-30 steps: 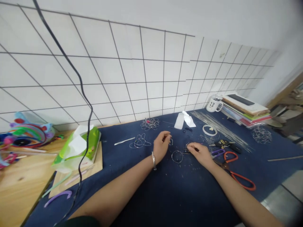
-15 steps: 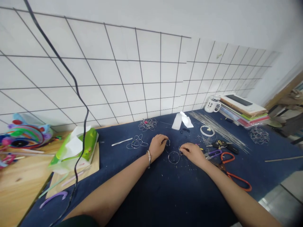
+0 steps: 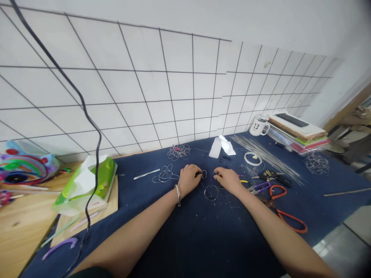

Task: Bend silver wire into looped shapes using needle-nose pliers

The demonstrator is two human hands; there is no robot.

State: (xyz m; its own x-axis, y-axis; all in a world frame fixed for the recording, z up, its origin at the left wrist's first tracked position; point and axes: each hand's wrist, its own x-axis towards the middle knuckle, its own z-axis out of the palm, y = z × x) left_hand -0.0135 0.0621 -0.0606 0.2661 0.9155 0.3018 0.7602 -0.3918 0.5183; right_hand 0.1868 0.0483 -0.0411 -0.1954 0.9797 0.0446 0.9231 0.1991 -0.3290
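Note:
My left hand (image 3: 189, 180) is closed in a pinch on a thin curved wire (image 3: 204, 173) that sticks out past the fingertips. Just across from it, my right hand (image 3: 228, 180) has its thumb and fingers pressed together by a small bit of wire, mostly hidden by the fingers. Below and between the hands, a round wire loop (image 3: 205, 192) lies on the dark blue cloth (image 3: 185, 239). Left of my left hand is a looped wire shape (image 3: 165, 175), with a wire flower with a red centre (image 3: 177, 151) behind it.
On the right lie orange-handled scissors (image 3: 292, 222), purple-handled snips (image 3: 262, 187), black pliers (image 3: 282, 180), a white coil (image 3: 247, 161) and a bundle of straight wires (image 3: 265, 154). A mug (image 3: 257, 127) stands by stacked books (image 3: 301, 131). A tissue pack (image 3: 101, 177) and hanging black cable (image 3: 84, 102) are left.
My right hand has moved up and a little toward my left hand, away from the wire loop. My left hand keeps its pinch. The view has shifted slightly.

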